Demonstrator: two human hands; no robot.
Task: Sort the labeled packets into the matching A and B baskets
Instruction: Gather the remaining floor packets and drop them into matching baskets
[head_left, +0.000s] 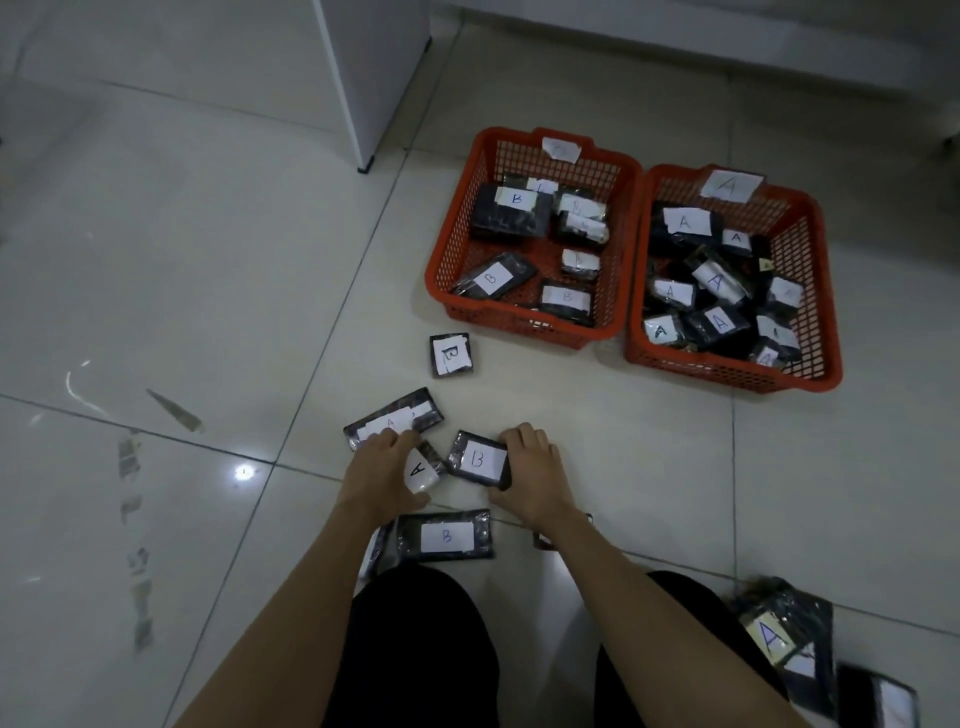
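Two red baskets stand side by side on the tiled floor: the B basket (441, 249) on the left and the A basket (818, 291) on the right, each with several black labelled packets inside. My left hand (382, 475) grips a small packet labelled A (422, 472). My right hand (530, 470) holds the right edge of a packet labelled B (479, 460). Loose on the floor lie a long A packet (397, 418), a small B packet (451, 354) nearer the baskets, and a wide B packet (445, 536) close to my knees.
More packets (784, 636), one labelled A, lie at the lower right beside my leg. A white cabinet (374, 78) stands at the back, left of the baskets. My knees in black trousers fill the bottom middle. A wall base runs along the top.
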